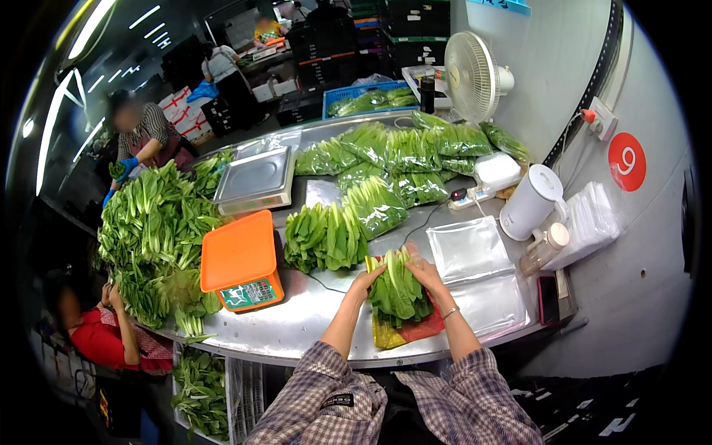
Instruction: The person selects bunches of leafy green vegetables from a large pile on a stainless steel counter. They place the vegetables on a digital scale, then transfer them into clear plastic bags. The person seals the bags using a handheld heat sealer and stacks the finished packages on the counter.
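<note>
A bunch of leafy greens [396,289] is held between my two hands near the front edge of the metal table [311,328]. My left hand [364,281] grips its left side and my right hand [425,273] its right side. Beneath the bunch lies a red and yellow plastic sheet or bag [389,335]. Just beyond my left hand stands a row of loose leafy greens [325,236]. Flat clear plastic bags [470,247] are stacked to the right of my right hand. Behind the loose row, several bagged greens [384,208] are piled up.
An orange lidded box [239,253] and a digital scale [256,181] stand left, beside a large heap of greens [156,222]. Along the right are a white kettle [531,203], a bottle [545,249], a phone [548,300] and a fan [473,77]. Two co-workers are at the left.
</note>
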Tool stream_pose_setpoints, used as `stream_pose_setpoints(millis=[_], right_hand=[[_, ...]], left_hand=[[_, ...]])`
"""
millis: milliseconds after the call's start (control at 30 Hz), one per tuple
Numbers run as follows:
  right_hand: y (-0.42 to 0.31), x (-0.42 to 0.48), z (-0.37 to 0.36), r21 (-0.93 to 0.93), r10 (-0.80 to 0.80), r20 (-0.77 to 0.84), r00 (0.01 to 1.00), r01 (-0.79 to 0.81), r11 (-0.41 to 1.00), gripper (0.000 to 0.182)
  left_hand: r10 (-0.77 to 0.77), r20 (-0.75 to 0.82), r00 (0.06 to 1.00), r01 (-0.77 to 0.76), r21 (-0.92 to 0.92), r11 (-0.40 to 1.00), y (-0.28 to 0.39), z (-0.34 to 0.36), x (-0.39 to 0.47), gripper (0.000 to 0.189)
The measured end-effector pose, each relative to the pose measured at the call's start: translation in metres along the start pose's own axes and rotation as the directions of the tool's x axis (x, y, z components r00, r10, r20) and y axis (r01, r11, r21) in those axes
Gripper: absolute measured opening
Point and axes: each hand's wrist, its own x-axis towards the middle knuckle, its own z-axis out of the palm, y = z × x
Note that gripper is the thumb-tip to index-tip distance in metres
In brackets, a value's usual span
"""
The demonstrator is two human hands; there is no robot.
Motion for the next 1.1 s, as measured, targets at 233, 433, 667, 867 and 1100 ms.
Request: stream_pose_setpoints(millis=[233,433,667,867,1100], right_hand=[[-0.04,-0.032,0.034,-0.224,-0.008,-0.144,0.99,-0.025,0.974,0.049],[-0.091,-0.07,0.036,-0.255,-0.188,-0.149,0.971,0.146,0.956,0.058],[-0.046,-0.06,0.052,-0.378,-0.174,0.042,0.984,0.177,0.909,0.091],[-0.113,-0.084,0.07,-0.57,-0.038,-0.016,0.999,0.022,0.821,0.122],[-0.109,-0.095,0.085,-0.516,-0.205,-0.184,0.961,0.083,0.853,0.087]], left_hand=[[0.458,-0.159,0.874,-0.298,0.57,0.766,-0.033,0.012,0.012,0.037],[0.044,0.014,0.999,-0.046,0.238,0.97,0.016,0.013,-0.053,0.039],[-0.163,0.296,0.941,0.084,0.263,0.961,0.008,-0.01,-0.014,0.022],[0.214,0.329,0.92,-0.373,0.56,0.74,0.024,-0.015,-0.037,0.031],[0.423,0.288,0.859,-0.489,0.705,0.514,-0.021,-0.041,0.018,0.036]])
